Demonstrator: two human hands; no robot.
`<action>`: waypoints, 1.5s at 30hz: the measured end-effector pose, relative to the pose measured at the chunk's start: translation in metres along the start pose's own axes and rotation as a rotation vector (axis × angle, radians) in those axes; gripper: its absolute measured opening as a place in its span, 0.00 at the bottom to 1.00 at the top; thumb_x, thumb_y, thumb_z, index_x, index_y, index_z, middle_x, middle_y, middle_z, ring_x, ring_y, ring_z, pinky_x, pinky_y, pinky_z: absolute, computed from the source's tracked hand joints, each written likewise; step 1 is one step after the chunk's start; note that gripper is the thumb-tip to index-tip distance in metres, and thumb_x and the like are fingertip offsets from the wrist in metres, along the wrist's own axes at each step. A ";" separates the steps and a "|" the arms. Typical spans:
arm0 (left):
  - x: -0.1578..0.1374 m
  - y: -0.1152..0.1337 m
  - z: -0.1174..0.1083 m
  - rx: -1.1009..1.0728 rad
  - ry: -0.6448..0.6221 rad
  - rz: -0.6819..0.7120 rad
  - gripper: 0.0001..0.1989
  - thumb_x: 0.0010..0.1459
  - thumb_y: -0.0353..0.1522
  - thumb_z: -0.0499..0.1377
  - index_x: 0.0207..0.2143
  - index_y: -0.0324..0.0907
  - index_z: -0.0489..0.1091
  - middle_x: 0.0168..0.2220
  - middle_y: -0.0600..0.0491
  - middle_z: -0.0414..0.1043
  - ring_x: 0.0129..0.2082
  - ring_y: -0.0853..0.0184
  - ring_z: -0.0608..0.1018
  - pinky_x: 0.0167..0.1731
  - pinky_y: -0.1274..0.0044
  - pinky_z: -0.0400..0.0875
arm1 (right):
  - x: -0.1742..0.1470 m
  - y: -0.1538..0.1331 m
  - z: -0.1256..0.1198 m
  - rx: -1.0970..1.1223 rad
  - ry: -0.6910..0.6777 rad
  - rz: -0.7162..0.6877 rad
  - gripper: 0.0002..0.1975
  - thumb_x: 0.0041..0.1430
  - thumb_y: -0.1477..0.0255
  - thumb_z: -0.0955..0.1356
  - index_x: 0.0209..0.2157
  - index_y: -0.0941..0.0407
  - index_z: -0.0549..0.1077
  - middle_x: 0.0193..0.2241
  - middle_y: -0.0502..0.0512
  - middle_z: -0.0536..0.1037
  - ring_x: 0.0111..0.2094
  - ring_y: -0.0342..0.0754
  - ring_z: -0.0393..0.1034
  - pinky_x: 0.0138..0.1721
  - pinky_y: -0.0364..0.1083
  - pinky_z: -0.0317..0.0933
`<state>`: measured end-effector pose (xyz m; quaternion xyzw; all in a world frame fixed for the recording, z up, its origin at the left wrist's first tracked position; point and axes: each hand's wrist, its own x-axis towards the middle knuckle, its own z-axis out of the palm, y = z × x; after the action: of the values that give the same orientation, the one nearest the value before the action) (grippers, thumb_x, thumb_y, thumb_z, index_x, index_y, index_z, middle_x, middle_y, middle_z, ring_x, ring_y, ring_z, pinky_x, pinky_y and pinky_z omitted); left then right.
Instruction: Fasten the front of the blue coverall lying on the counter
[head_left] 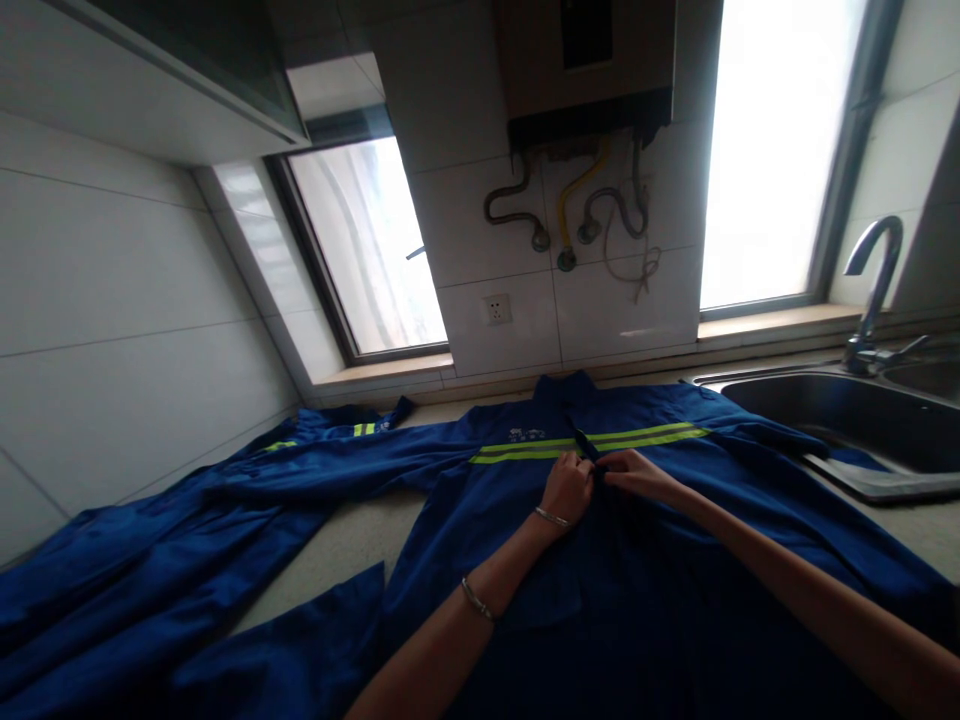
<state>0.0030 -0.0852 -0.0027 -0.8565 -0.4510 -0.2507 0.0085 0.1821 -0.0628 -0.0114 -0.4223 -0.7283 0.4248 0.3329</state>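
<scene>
A blue work jacket (480, 540) with yellow-green reflective stripes lies spread on the counter, its collar toward the wall. My left hand (568, 487) is closed on the edge of the jacket's front opening, just below the chest stripe. Close beside it, my right hand (636, 474) pinches the same front edge from the other side. The fingertips of both hands nearly meet. Whether a button or another fastener sits between them is too small and dark to tell. Two bracelets circle my left wrist and forearm.
More blue garments (150, 560) with reflective bands lie on the left of the counter (352, 540). At the right is a sink (795, 400) with a tall faucet (877, 290); the jacket's right sleeve reaches its rim. A water heater (592, 60) with hoses hangs on the wall.
</scene>
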 end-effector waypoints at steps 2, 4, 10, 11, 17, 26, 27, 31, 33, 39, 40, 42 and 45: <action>0.001 -0.001 0.002 -0.058 -0.014 -0.008 0.10 0.58 0.26 0.50 0.39 0.38 0.69 0.37 0.47 0.69 0.41 0.64 0.70 0.44 0.73 0.64 | 0.001 0.000 -0.001 0.015 -0.008 0.019 0.20 0.47 0.62 0.68 0.39 0.61 0.74 0.22 0.50 0.72 0.20 0.41 0.63 0.18 0.38 0.56; 0.002 -0.003 0.003 -0.132 -0.016 -0.015 0.10 0.57 0.25 0.50 0.39 0.38 0.70 0.37 0.48 0.70 0.40 0.65 0.71 0.43 0.74 0.65 | 0.004 0.004 -0.003 0.056 -0.026 0.052 0.22 0.50 0.57 0.66 0.38 0.61 0.75 0.19 0.49 0.71 0.18 0.40 0.62 0.18 0.39 0.55; 0.006 -0.003 0.005 -0.304 0.041 -0.098 0.11 0.54 0.25 0.53 0.36 0.38 0.74 0.36 0.49 0.75 0.37 0.65 0.75 0.42 0.74 0.67 | 0.011 0.017 -0.003 -0.085 0.085 -0.023 0.18 0.47 0.62 0.67 0.36 0.60 0.78 0.23 0.52 0.76 0.23 0.44 0.66 0.23 0.41 0.58; 0.007 -0.002 0.005 -0.339 0.044 -0.135 0.10 0.53 0.25 0.54 0.35 0.38 0.74 0.35 0.50 0.76 0.36 0.65 0.76 0.41 0.75 0.68 | 0.011 0.017 -0.002 -0.135 0.122 -0.049 0.17 0.47 0.64 0.67 0.36 0.60 0.78 0.24 0.52 0.77 0.25 0.46 0.68 0.25 0.42 0.60; 0.010 -0.006 0.009 -0.564 0.073 -0.322 0.08 0.46 0.23 0.58 0.31 0.36 0.74 0.30 0.51 0.77 0.32 0.68 0.77 0.35 0.78 0.70 | 0.005 0.007 0.005 -0.269 0.188 -0.152 0.14 0.49 0.67 0.66 0.35 0.58 0.79 0.31 0.55 0.79 0.32 0.51 0.72 0.36 0.46 0.63; 0.010 -0.008 0.013 -0.700 0.097 -0.372 0.19 0.43 0.20 0.59 0.39 0.39 0.60 0.26 0.55 0.74 0.27 0.69 0.77 0.30 0.79 0.69 | 0.000 -0.006 0.011 -0.297 0.196 -0.218 0.14 0.52 0.68 0.65 0.36 0.58 0.79 0.34 0.57 0.79 0.35 0.53 0.72 0.40 0.49 0.62; 0.010 -0.009 0.014 -0.715 0.090 -0.379 0.20 0.43 0.20 0.59 0.39 0.40 0.59 0.26 0.55 0.74 0.28 0.68 0.77 0.30 0.79 0.69 | 0.000 -0.007 0.010 -0.294 0.195 -0.220 0.14 0.51 0.68 0.65 0.36 0.58 0.78 0.34 0.57 0.79 0.35 0.53 0.72 0.40 0.49 0.62; 0.011 -0.015 0.017 -0.784 0.051 -0.373 0.20 0.44 0.19 0.58 0.40 0.40 0.58 0.27 0.55 0.74 0.29 0.69 0.77 0.31 0.78 0.69 | -0.001 -0.010 0.010 -0.302 0.209 -0.246 0.13 0.51 0.67 0.66 0.35 0.58 0.78 0.33 0.57 0.79 0.35 0.52 0.71 0.39 0.47 0.62; 0.012 -0.017 0.019 -0.793 0.034 -0.338 0.19 0.45 0.19 0.57 0.40 0.40 0.58 0.28 0.55 0.73 0.29 0.70 0.77 0.32 0.79 0.69 | -0.002 -0.012 0.011 -0.323 0.210 -0.266 0.13 0.51 0.68 0.66 0.35 0.58 0.79 0.32 0.56 0.78 0.34 0.51 0.71 0.38 0.47 0.62; 0.010 -0.014 0.016 -0.680 0.062 -0.249 0.14 0.47 0.21 0.57 0.37 0.40 0.61 0.29 0.55 0.73 0.30 0.70 0.76 0.32 0.79 0.68 | 0.000 -0.009 0.005 -0.334 0.169 -0.215 0.13 0.45 0.72 0.67 0.34 0.59 0.78 0.29 0.54 0.78 0.30 0.47 0.70 0.32 0.42 0.61; 0.010 -0.013 0.015 -0.652 0.064 -0.231 0.13 0.47 0.22 0.57 0.37 0.40 0.62 0.29 0.55 0.73 0.31 0.69 0.76 0.33 0.79 0.68 | 0.000 -0.007 0.002 -0.342 0.161 -0.180 0.13 0.43 0.73 0.68 0.35 0.59 0.77 0.28 0.53 0.77 0.29 0.46 0.69 0.30 0.42 0.61; 0.009 -0.011 0.011 -0.607 0.060 -0.189 0.12 0.47 0.23 0.57 0.36 0.40 0.63 0.29 0.54 0.73 0.31 0.69 0.76 0.33 0.79 0.68 | 0.000 -0.004 -0.005 -0.363 0.149 -0.125 0.15 0.41 0.72 0.69 0.35 0.59 0.77 0.27 0.51 0.77 0.27 0.45 0.68 0.26 0.40 0.59; 0.009 -0.008 0.004 -0.556 0.040 -0.134 0.11 0.47 0.22 0.56 0.35 0.40 0.64 0.29 0.54 0.74 0.32 0.68 0.77 0.33 0.79 0.69 | -0.004 -0.006 -0.009 -0.379 0.133 -0.097 0.14 0.43 0.66 0.70 0.33 0.59 0.76 0.27 0.51 0.76 0.24 0.43 0.67 0.23 0.39 0.56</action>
<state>0.0025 -0.0726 -0.0040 -0.7891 -0.4204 -0.3816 -0.2344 0.1895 -0.0648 -0.0026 -0.4688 -0.7911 0.2349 0.3149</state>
